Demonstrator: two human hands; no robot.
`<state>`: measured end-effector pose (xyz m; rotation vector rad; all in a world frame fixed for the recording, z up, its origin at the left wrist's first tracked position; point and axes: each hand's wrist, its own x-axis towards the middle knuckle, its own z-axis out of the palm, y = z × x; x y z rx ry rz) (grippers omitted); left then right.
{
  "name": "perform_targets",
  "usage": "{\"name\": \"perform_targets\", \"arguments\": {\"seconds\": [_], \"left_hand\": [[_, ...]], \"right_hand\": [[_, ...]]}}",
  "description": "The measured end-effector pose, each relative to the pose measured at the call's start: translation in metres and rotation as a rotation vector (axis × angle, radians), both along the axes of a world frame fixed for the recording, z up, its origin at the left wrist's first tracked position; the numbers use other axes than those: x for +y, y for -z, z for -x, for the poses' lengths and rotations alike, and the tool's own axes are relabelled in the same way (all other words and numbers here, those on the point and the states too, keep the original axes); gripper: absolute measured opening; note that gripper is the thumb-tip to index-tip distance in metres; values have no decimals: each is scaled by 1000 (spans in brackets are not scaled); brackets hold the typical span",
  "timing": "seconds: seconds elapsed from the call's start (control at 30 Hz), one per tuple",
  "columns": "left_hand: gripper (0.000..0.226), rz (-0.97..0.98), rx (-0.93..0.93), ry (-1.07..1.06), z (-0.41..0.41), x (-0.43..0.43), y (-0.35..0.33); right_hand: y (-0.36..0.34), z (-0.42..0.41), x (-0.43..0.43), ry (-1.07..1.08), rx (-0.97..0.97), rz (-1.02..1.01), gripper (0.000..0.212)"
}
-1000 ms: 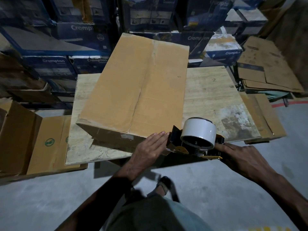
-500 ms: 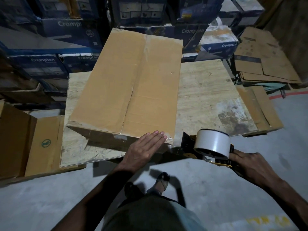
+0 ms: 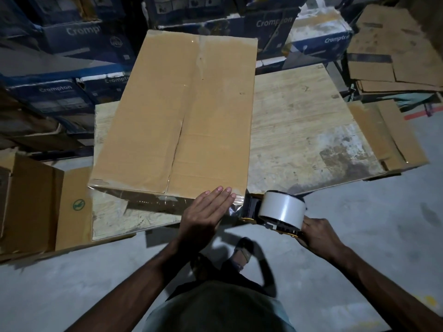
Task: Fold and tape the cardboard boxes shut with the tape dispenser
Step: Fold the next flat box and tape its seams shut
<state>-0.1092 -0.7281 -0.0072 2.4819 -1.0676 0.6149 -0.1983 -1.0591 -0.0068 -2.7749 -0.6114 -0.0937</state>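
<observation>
— Since half a second ago the tape dispenser (image 3: 271,212) has drawn in to the near right corner of the cardboard box (image 3: 182,116); before, it hung lower and further right.
— And the left hand (image 3: 206,216)?
— It stays flat on the box's near edge by that corner. Its fingers (image 3: 223,191) are straight and together, pressing on a strip of clear tape (image 3: 236,207) that runs from under the palm to the dispenser's mouth.
— The right hand (image 3: 318,236)?
— Gripping the dispenser's handle, fingers curled round it. The white tape roll (image 3: 282,208) stands just ahead of the knuckles.
— Where does the box sit?
— On the left half of the wooden counter (image 3: 299,130), flaps folded down, centre seam running away from the person. Clear tape glints along its near side.
— Around it?
— Blue Crompton cartons (image 3: 72,37) are stacked behind, flattened cardboard (image 3: 388,56) lies at the right, and an open brown box (image 3: 31,200) sits at the left.
</observation>
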Motion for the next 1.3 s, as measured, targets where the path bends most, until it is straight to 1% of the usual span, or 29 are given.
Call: {"name": "perform_targets", "arguments": {"seconds": [0.07, 0.13, 0.2, 0.27, 0.3, 0.4, 0.47, 0.57, 0.6, 0.67, 0.73, 0.8, 0.9, 1.0, 1.07, 1.1, 1.13, 1.17, 1.2, 1.23, 1.3], "left_hand": [[55, -8, 19, -27, 1, -4, 0], [70, -15, 27, -46, 1, -6, 0], [73, -22, 17, -56, 1, -8, 0], [75, -35, 39, -58, 0, -10, 0], [77, -43, 48, -59, 0, -9, 1], [81, -72, 75, -65, 1, -8, 3], [76, -53, 57, -50, 1, -6, 4], [48, -13, 9, -26, 0, -3, 2], [41, -2, -2, -26, 0, -3, 0], [35, 17, -6, -24, 0, -3, 0], [33, 43, -15, -24, 1, -3, 1], [38, 71, -13, -19, 1, -3, 4], [59, 69, 60, -19, 4, -12, -2], [73, 55, 135, -15, 2, -36, -12], [79, 32, 192, -19, 2, -56, -18], [84, 8, 233, -22, 4, -64, -22], [90, -23, 278, -26, 6, -70, -24], [96, -66, 311, -37, 8, -73, -25], [99, -107, 324, -49, 9, -74, -28], [97, -146, 328, -58, 9, -72, -30], [80, -186, 345, -19, 6, -62, -41]], "right_hand": [[-2, -3, -5, -6, 33, 22, 22], [-6, -5, -9, -7, 53, 34, 28], [-11, -1, -6, 49, 81, -39, 38], [-15, 7, 0, 116, 140, -160, 52], [-16, 12, 4, 127, 166, -198, 52], [-22, 24, 10, 154, 265, -254, 44], [-25, 28, 8, 180, 308, -267, 42], [-21, 48, 1, 169, 382, -171, 40], [-18, 56, -2, 191, 427, -179, 39], [-12, 69, 0, 312, 551, -312, 35], [-7, 63, 10, 493, 627, -531, 36], [-4, 44, 25, 678, 586, -704, 40], [7, -3, 48, 941, 498, -956, 41], [25, -62, 59, 1141, 430, -1302, 49], [35, -97, 60, 1222, 400, -1524, 38], [36, -110, 60, 1276, 374, -1607, 36], [33, -116, 62, 1339, 351, -1652, 38], [32, -121, 62, 1372, 342, -1650, 39], [35, -124, 60, 1395, 329, -1603, 39], [34, -125, 61, 1417, 310, -1549, 39], [30, -124, 64, 1428, 304, -1505, 45]]}}
